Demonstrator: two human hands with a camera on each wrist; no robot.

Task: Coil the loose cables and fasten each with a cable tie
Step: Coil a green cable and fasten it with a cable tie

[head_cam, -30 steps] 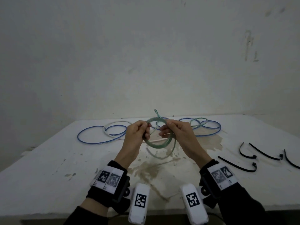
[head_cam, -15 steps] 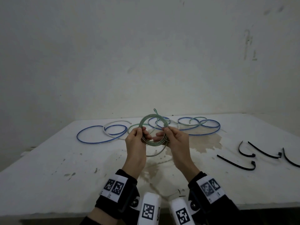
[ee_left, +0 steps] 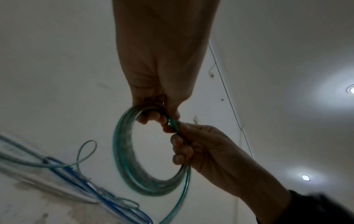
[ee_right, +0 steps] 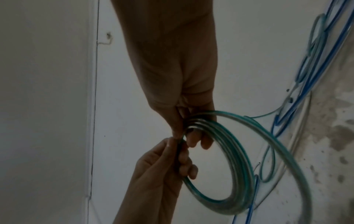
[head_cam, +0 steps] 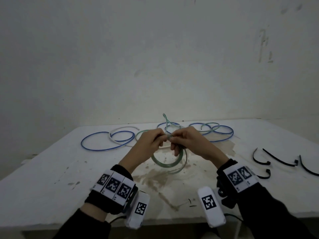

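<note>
Both hands — left hand (head_cam: 150, 144) & right hand (head_cam: 186, 142) — pinch green cable coil (head_cam: 165, 163), prob. its top.

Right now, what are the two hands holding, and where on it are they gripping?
Both hold the coiled green translucent cable. The left hand and right hand pinch it side by side at the coil's top, the loop hanging below.

A bare, plain room set up as a makeshift work area rather than a furnished home; a white bench (head_cam: 51, 169), stained and chipped, stands against a scuffed white wall (head_cam: 155, 57); loose blue cables (head_cam: 107, 142) and black cable ties (head_cam: 278, 157) lie spread on it; recessed ceiling lights (ee_left: 306, 177) and a door frame (ee_right: 93, 75) show an indoor room.
</note>
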